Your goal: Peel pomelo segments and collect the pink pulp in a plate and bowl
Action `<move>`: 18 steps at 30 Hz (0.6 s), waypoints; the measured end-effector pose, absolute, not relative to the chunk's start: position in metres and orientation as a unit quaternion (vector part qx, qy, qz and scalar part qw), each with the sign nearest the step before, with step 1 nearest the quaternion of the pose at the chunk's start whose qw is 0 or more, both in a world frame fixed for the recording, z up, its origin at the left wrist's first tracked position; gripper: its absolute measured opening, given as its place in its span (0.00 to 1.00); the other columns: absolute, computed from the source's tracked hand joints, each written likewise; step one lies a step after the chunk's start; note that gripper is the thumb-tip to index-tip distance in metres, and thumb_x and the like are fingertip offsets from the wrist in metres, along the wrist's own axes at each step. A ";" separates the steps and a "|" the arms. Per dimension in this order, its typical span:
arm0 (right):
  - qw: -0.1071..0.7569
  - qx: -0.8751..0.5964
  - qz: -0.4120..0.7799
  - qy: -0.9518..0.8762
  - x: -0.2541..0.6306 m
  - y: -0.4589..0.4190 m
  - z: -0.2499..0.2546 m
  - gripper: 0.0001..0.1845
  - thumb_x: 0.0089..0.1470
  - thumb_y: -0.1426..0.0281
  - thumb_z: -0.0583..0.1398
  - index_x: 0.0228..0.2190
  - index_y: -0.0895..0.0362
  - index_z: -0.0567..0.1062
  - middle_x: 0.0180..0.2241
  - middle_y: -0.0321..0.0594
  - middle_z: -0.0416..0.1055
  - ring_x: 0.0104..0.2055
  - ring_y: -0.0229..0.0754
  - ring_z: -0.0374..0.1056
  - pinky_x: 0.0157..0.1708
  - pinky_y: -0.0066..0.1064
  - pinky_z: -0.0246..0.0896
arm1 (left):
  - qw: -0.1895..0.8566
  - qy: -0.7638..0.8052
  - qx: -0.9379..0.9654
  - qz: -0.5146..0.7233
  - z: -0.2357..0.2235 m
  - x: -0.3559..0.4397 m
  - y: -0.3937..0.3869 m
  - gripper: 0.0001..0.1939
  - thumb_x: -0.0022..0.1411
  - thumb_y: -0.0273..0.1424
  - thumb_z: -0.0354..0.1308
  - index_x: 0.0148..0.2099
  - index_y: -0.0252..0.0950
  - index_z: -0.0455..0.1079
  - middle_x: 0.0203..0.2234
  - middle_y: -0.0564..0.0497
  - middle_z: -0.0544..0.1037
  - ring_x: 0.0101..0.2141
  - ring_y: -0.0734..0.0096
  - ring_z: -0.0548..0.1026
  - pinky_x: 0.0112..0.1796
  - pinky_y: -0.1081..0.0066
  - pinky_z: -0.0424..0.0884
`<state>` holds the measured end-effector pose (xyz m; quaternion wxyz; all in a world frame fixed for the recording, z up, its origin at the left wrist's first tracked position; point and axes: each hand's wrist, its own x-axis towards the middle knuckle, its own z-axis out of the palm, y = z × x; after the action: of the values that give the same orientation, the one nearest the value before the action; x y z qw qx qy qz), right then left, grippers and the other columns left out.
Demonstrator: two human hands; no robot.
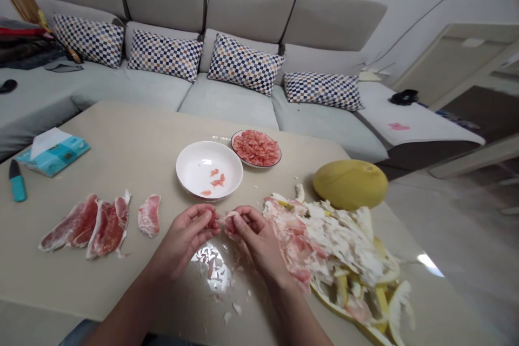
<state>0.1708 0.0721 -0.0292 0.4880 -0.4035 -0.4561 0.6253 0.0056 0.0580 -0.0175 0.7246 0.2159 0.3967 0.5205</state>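
Over the table, just below a white bowl, my hands are close together. My right hand grips a pomelo segment, its pale membrane partly peeled. My left hand is closed in a pinch at the segment's left edge; what lies between its fingertips is too small to make out. Inside the bowl lie a few pink pieces of pulp. Several unpeeled pomelo segments rest to the left, with a single segment beside them.
Behind the bowl stands a plate heaped with pink pulp. A whole pomelo and a pile of rind and membrane occupy the right side. At the left are a tissue pack and a knife. A sofa borders the table.
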 end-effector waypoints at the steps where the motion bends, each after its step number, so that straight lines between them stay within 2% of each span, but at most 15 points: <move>1: 0.488 -0.417 0.608 -0.467 0.173 0.073 -0.028 0.14 0.53 0.58 0.64 0.33 0.56 0.71 0.27 0.36 0.70 0.29 0.38 0.67 0.31 0.29 0.64 | 0.730 0.390 0.207 0.521 -0.017 0.005 0.058 0.09 0.59 0.31 0.63 0.41 0.32 0.74 0.36 0.46 0.79 0.38 0.70 0.77 0.46 0.69 0.73; 3: 0.485 -0.467 0.533 -0.512 0.180 0.076 -0.025 0.14 0.55 0.58 0.62 0.37 0.55 0.72 0.25 0.35 0.69 0.27 0.38 0.65 0.28 0.29 0.63 | 0.743 0.368 0.187 0.527 -0.016 0.005 0.059 0.09 0.60 0.31 0.61 0.42 0.32 0.74 0.39 0.43 0.79 0.42 0.65 0.77 0.49 0.66 0.72; 6: 0.442 -0.569 0.305 -0.623 0.198 0.083 -0.028 0.13 0.57 0.63 0.59 0.42 0.55 0.74 0.24 0.35 0.67 0.27 0.40 0.64 0.31 0.33 0.63 | 0.763 0.333 0.154 0.532 -0.015 0.004 0.061 0.10 0.63 0.30 0.58 0.44 0.30 0.73 0.45 0.39 0.79 0.49 0.58 0.76 0.54 0.62 0.68; 8: 0.393 -0.599 0.143 -0.683 0.208 0.089 -0.032 0.11 0.56 0.66 0.59 0.39 0.56 0.76 0.31 0.43 0.71 0.35 0.47 0.67 0.39 0.41 0.63 | 0.775 0.320 0.134 0.529 -0.016 0.004 0.061 0.10 0.64 0.30 0.56 0.45 0.29 0.73 0.47 0.37 0.78 0.51 0.56 0.74 0.55 0.61 0.67; 10: 0.371 -0.592 0.054 -0.713 0.211 0.091 -0.037 0.10 0.55 0.68 0.60 0.37 0.57 0.78 0.43 0.51 0.71 0.45 0.54 0.66 0.46 0.49 0.61 | 0.782 0.314 0.125 0.525 -0.016 0.004 0.061 0.11 0.65 0.29 0.55 0.46 0.29 0.72 0.48 0.36 0.78 0.53 0.55 0.73 0.56 0.61 0.66; 12: 0.390 -0.560 0.058 -0.729 0.205 0.088 -0.038 0.10 0.57 0.69 0.59 0.39 0.56 0.77 0.46 0.52 0.69 0.48 0.54 0.65 0.47 0.48 0.62 | 0.782 0.311 0.133 0.523 -0.017 0.004 0.060 0.11 0.65 0.29 0.55 0.46 0.29 0.72 0.49 0.36 0.77 0.54 0.54 0.73 0.57 0.60 0.66; 15: 0.423 -0.480 0.142 -0.755 0.185 0.076 -0.035 0.09 0.59 0.71 0.58 0.42 0.53 0.75 0.41 0.46 0.70 0.44 0.47 0.67 0.44 0.40 0.65 | 0.774 0.317 0.157 0.524 -0.019 0.005 0.059 0.11 0.64 0.29 0.56 0.48 0.30 0.72 0.49 0.37 0.77 0.53 0.56 0.73 0.56 0.59 0.66; 18: 0.428 -0.438 0.210 -0.762 0.169 0.066 -0.031 0.11 0.58 0.72 0.60 0.44 0.51 0.74 0.41 0.43 0.71 0.43 0.45 0.68 0.42 0.37 0.66 | 0.763 0.339 0.172 0.522 -0.022 0.007 0.058 0.14 0.63 0.29 0.58 0.51 0.32 0.72 0.48 0.40 0.78 0.50 0.59 0.76 0.54 0.62 0.68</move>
<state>0.1692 0.0657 -0.0314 0.4282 -0.4385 -0.7618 0.2098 0.0070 0.0577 -0.0217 0.7633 0.1721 0.3392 0.5221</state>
